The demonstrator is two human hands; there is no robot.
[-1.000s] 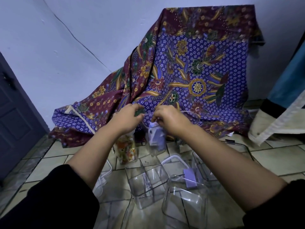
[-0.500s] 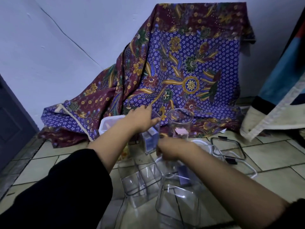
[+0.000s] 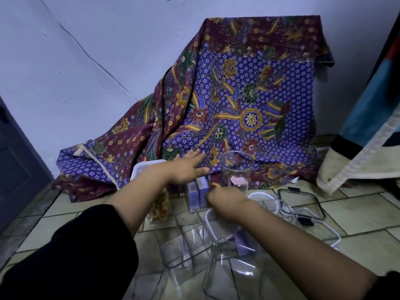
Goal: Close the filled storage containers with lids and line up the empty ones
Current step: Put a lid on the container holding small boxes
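Since the earlier frame, your right hand [image 3: 225, 201] dropped to grip the white-rimmed lid [image 3: 211, 219]; your left hand [image 3: 188, 167], fingers spread, steadied the clear box of purple packets [image 3: 198, 191] at frame centre. Seating that lid looked next.

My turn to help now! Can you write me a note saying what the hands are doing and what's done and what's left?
Left hand: flat on top of the tall clear container holding purple packets, open.
Right hand: low beside that container, over a white-rimmed lid; grip unclear.
Round clear jar with a pink item: no lid.
Black-rimmed lid lies on the tiled floor.
Empty clear square containers sit nearest, not lined up.
Left: lids on, line up empties.
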